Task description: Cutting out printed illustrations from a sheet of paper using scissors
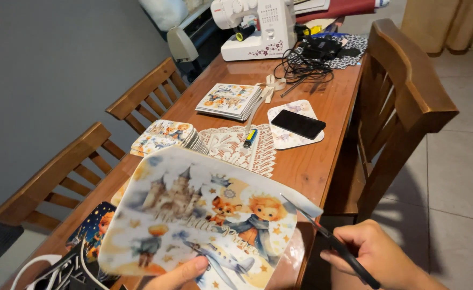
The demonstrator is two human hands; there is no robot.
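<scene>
My left hand [178, 275] grips the near edge of a printed fabric panel [193, 215] showing a castle, a fox and a child figure, holding it up flat over the table. In my right hand [378, 256] are black scissors [327, 236], their blades at the panel's right corner, where a thin white strip [303, 203] sticks out. The scissor tips touch the panel's edge.
On the wooden table [322, 156] lie two stacks of printed panels [230, 100] [164, 137], a lace doily [231, 147], a lighter [250, 138], a phone [298, 124], cables [303, 70] and a white sewing machine [255, 27]. Wooden chairs [403, 107] stand on both sides.
</scene>
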